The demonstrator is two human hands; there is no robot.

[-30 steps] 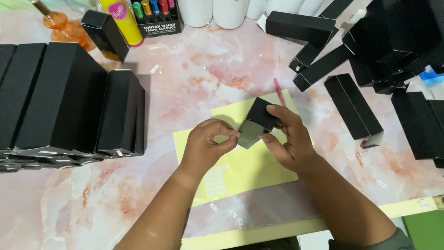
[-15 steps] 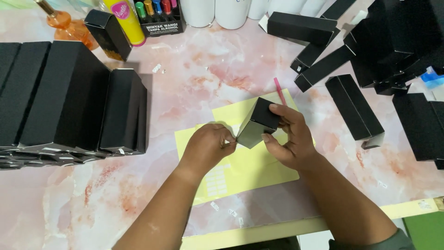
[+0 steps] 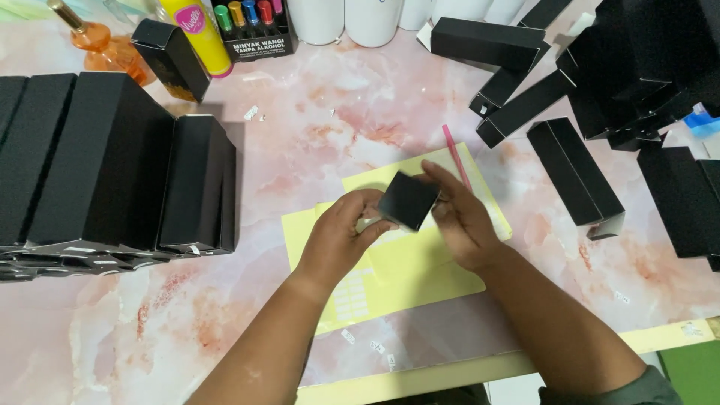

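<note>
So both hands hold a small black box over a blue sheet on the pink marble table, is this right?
Not quite: the sheet is yellow, not blue, as the head view shows. The rest holds: the left hand and the right hand hold the small black box over it, on the pink marble table.
</note>
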